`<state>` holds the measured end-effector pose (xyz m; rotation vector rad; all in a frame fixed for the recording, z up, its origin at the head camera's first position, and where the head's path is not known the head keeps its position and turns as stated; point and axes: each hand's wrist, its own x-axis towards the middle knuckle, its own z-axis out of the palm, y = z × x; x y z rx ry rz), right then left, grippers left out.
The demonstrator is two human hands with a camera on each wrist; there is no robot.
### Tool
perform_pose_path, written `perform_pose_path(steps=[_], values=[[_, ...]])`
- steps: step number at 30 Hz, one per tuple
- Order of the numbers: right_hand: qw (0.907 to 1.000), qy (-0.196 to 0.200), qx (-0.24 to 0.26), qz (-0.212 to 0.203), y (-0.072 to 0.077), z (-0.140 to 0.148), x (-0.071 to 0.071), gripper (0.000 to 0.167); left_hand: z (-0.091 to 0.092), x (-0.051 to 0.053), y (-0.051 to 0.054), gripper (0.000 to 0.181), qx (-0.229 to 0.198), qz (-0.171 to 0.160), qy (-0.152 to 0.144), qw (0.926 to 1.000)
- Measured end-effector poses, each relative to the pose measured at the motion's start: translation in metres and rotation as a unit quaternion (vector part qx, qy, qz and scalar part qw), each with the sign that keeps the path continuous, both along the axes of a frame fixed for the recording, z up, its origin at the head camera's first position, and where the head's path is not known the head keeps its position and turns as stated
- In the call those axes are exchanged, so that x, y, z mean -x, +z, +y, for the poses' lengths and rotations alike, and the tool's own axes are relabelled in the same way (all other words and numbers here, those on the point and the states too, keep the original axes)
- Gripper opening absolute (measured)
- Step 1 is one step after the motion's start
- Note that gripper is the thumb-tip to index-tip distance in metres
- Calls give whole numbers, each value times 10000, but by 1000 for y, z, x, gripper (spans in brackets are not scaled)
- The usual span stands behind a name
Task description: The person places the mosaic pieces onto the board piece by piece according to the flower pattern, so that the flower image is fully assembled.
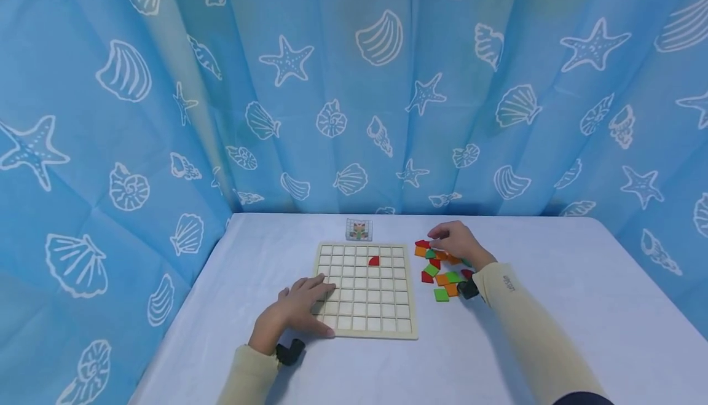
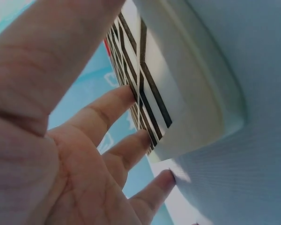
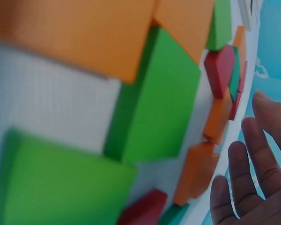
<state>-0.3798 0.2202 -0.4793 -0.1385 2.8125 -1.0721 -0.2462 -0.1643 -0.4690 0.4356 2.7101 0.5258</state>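
A pale wooden board [image 1: 381, 335] with a grid of white squares lies mid-table. One red quarter-round piece [image 1: 374, 261] sits in a cell of its upper part. My left hand [image 1: 298, 306] rests on the board's left edge with fingers spread; the left wrist view shows fingertips on the grid [image 2: 152, 89]. To the right of the board, my right hand [image 1: 458, 242] is over the far end of a loose group of coloured pieces, close to a red piece [image 1: 422, 244]. In the right wrist view its fingers are relaxed, with no piece visible between them.
Orange, red and green flat pieces, among them a light green square [image 1: 441, 295], lie scattered right of the board, some overlapping. Behind the board stands a small pattern card [image 1: 359, 230]. A blue shell-print curtain [image 1: 332, 147] hangs along the white table's [image 1: 354, 374] far edge.
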Motion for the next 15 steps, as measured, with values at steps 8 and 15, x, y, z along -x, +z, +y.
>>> perform_pose_path(steps=[8, 15], values=[[9996, -163, 102, -225, -8, -4, 0, 32, -1, -2, -2, 92, 10, -26, -9, 10000], [9992, -214, 9, -333, -8, -4, 5, 33, -1, 0, -1, 92, 57, -117, 67, 9999]])
